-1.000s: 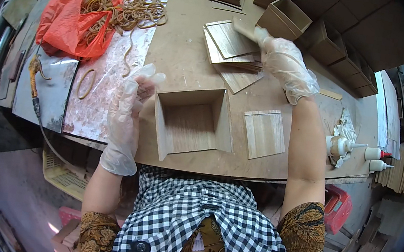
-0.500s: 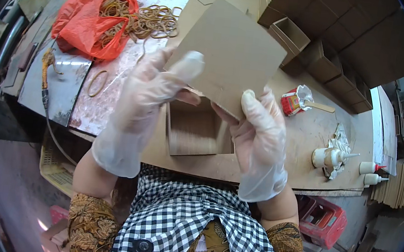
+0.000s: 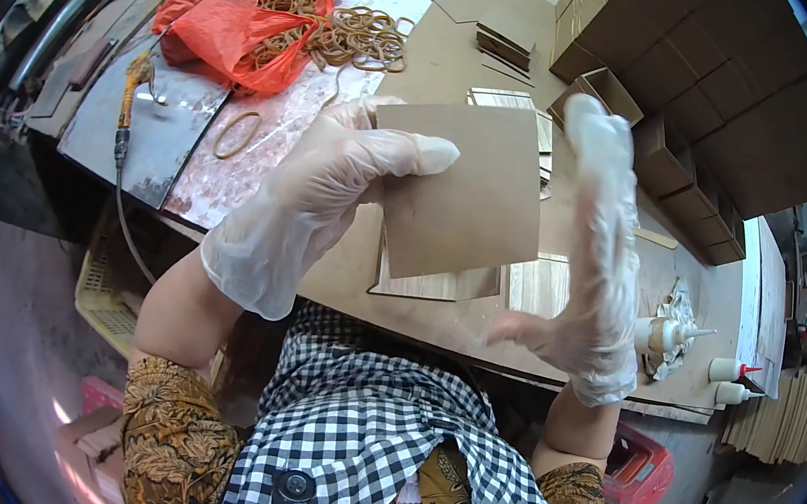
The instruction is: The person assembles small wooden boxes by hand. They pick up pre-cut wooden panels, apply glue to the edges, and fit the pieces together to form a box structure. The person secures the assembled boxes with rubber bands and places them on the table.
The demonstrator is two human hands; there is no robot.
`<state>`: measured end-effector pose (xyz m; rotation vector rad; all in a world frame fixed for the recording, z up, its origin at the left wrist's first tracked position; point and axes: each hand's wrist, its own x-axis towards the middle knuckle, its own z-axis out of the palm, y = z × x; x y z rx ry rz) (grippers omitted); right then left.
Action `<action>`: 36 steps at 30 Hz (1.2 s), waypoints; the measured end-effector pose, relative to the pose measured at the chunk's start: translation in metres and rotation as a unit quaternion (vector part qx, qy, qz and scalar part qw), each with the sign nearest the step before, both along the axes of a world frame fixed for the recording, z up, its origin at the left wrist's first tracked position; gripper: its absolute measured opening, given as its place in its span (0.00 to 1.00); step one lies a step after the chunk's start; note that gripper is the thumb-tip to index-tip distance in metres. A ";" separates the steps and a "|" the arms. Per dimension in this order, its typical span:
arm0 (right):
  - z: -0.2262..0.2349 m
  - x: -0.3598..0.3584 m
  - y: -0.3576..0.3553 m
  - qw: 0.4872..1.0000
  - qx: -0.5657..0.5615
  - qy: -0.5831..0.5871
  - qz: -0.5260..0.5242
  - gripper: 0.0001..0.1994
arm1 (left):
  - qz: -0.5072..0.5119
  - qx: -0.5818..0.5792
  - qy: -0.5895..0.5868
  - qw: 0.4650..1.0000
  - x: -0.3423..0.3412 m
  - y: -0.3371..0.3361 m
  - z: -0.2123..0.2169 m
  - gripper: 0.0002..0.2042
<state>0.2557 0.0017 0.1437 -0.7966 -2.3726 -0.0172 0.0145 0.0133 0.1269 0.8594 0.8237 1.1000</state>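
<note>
A thin, square brown board (image 3: 475, 200) is gripped at its left edge by my left hand (image 3: 327, 177), with the thumb lying over its face. My right hand (image 3: 598, 266) is off the board, raised on its right side with thumb and fingers spread. Both hands wear thin translucent gloves. Below the board, a wood-grained box (image 3: 410, 284) rests on the worktable and is mostly hidden by the board. A pale wood-grained panel (image 3: 537, 287) shows between the board and my right hand.
Rubber bands (image 3: 364, 41) spill from a red plastic bag (image 3: 221, 18) at the far left. Brown boxes (image 3: 691, 86) are stacked at the back right. A white glue bottle (image 3: 660, 335) stands by crumpled paper (image 3: 681, 304), right of my right hand. A red stool (image 3: 640, 473) stands below the table.
My right hand has let go of the board and moved right, opening out. The board, in my left hand, has turned and come down nearer me. The view has shifted slightly.
</note>
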 end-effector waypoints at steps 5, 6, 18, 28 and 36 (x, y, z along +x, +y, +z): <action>0.010 -0.023 -0.004 0.987 -0.067 -0.148 -0.003 0.67 | -0.009 -0.003 -0.001 1.000 0.006 -0.006 -0.008 0.18; 0.012 -0.026 -0.001 0.980 -0.098 -0.176 0.002 0.65 | -0.014 -0.006 -0.012 1.000 0.006 -0.007 -0.007 0.18; 0.001 -0.018 0.017 0.981 -0.108 -0.162 0.011 0.64 | -0.013 0.000 -0.117 0.993 -0.038 -0.016 -0.046 0.50; -0.011 -0.028 0.028 0.956 -0.172 -0.238 0.025 0.64 | -0.036 0.275 0.305 0.911 -0.044 -0.030 -0.117 0.71; -0.015 -0.039 0.032 0.946 -0.185 -0.265 0.019 0.58 | -0.050 0.298 0.257 0.918 -0.034 -0.019 -0.125 0.70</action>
